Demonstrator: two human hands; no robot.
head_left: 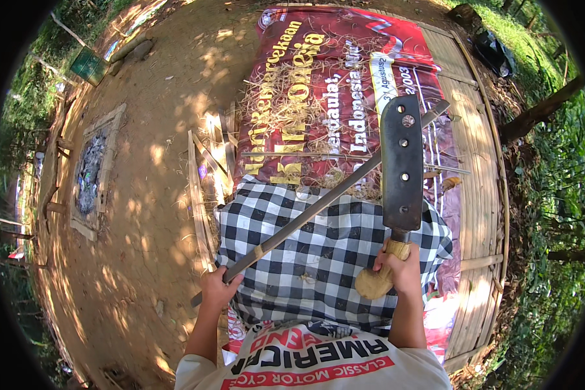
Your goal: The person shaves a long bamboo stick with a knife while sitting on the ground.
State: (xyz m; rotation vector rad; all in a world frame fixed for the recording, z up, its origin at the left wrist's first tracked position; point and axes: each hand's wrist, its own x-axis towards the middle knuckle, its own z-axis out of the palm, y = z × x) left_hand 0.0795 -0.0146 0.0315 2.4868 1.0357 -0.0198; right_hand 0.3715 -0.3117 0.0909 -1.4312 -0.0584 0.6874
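Observation:
My left hand point(219, 286) is closed round the near end of a long brown bamboo strip point(305, 214) with a paler node. The strip slants away to the far right and passes behind a broad cleaver point(402, 188). That cleaver has a dark blade with several holes and a pale wooden handle with a bulbous end; my right hand point(401, 263) grips the handle, blade pointing away from me. Whether blade and strip touch, I cannot tell. Beneath both hands a black-and-white checked cloth point(292, 279) covers my lap.
Curly shavings point(286, 97) litter a red printed banner point(409, 26) spread over a slatted bamboo platform point(478, 195). Split bamboo pieces point(201, 195) lie along its left edge. Farther left, a framed ash pit point(91, 172) lies in the dirt ground point(149, 260). Plants border the right side.

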